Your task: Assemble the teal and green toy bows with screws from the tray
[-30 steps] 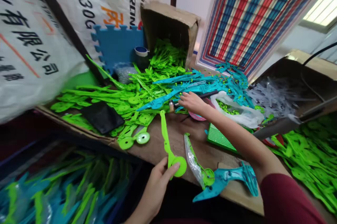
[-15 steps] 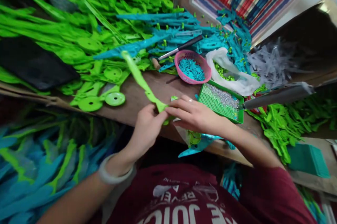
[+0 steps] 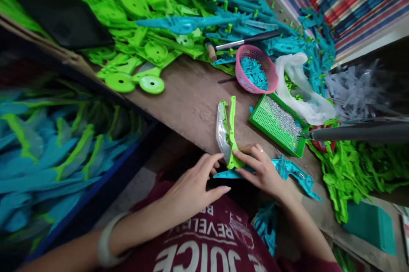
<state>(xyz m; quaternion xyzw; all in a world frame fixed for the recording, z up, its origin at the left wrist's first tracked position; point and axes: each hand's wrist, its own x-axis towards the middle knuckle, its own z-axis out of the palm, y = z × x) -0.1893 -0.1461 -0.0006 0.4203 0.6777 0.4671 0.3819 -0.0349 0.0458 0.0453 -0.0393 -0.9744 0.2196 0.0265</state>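
- 2 bare hands meet at the near edge of the wooden table (image 3: pixel 191 97), and everything below is placed from their fingers, going left to right.
- Far left of the fingers, below the table edge, a bin of blue and green parts (image 3: pixel 60 148) lies blurred.
- Up and left of the fingers, a heap of green plastic parts (image 3: pixel 128 12) covers the far table, with 2 round green discs (image 3: pixel 134 83) at its near edge.
- The left hand (image 3: pixel 191 189) is spread loosely, fingers half open; its fingertips lie just beside the base of the green piece, and I cannot tell whether they touch it.
- Between the 2 sets of fingers stands the green piece (image 3: pixel 231 129), a long narrow strip running away from the fingertips, with a clear plastic shell (image 3: pixel 220 133) against its left side.
- The right hand (image 3: pixel 260 172) pinches the green piece's lower end between thumb and forefinger, the other fingers curled over a teal part (image 3: pixel 287 169) lying flat beneath them.
- Beyond the right fingers, a green tray (image 3: pixel 255 120) holds small silvery bits, probably screws.
- Farther off, a pink basket (image 3: pixel 243 80) holds teal bits, with a dark-handled tool (image 3: pixel 246 41) beyond it.
- Right of the basket lies a white plastic bag (image 3: pixel 300 93); a heap of teal parts (image 3: pixel 287 41) spreads behind.
- Far right of the fingers, more green parts (image 3: pixel 351 169) are piled.
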